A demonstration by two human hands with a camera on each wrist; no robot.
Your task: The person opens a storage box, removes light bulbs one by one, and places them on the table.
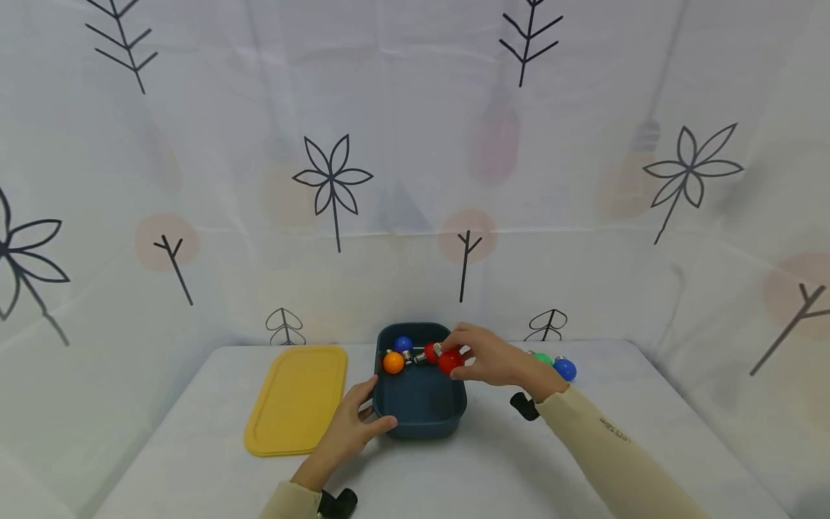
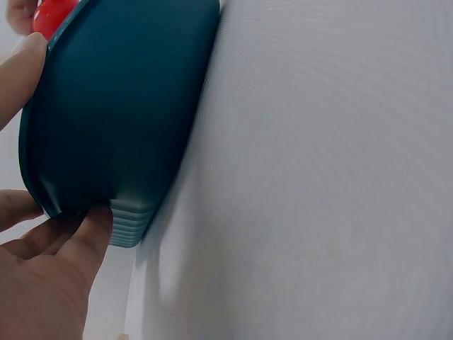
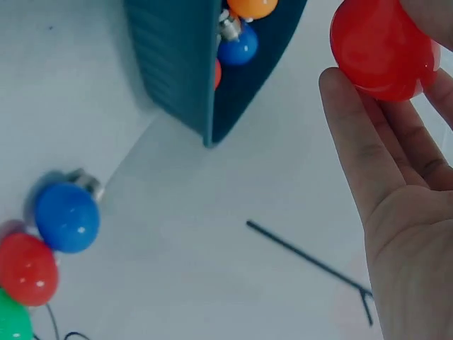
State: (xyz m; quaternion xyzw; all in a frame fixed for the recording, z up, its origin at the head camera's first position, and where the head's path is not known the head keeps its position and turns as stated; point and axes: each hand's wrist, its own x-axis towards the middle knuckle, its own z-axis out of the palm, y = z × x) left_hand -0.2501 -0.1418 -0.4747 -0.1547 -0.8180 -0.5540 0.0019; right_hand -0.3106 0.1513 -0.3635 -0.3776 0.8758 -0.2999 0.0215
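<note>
A dark teal bin (image 1: pixel 420 430) stands on the table. My left hand (image 1: pixel 353 427) grips its near left corner, thumb at the rim and fingers along the ribbed side (image 2: pixel 127 223). Above the bin's right edge, my right hand (image 1: pixel 491 358) holds a red light bulb (image 1: pixel 450 362) by its round glass between thumb and fingers. Inside, toward the far end, lie an orange bulb (image 1: pixel 393 362), a blue bulb (image 1: pixel 403 344) and another red bulb (image 1: pixel 431 352), with silver screw bases showing.
Left of the bin lies a yellow lid (image 1: pixel 297 400). To its right, partly behind my right arm, are a green bulb (image 1: pixel 543 357) and a blue bulb (image 1: pixel 565 368); the right wrist view also shows a red bulb (image 3: pixel 27 269) between them. A patterned white cloth (image 1: pixel 402 274) hangs behind the table.
</note>
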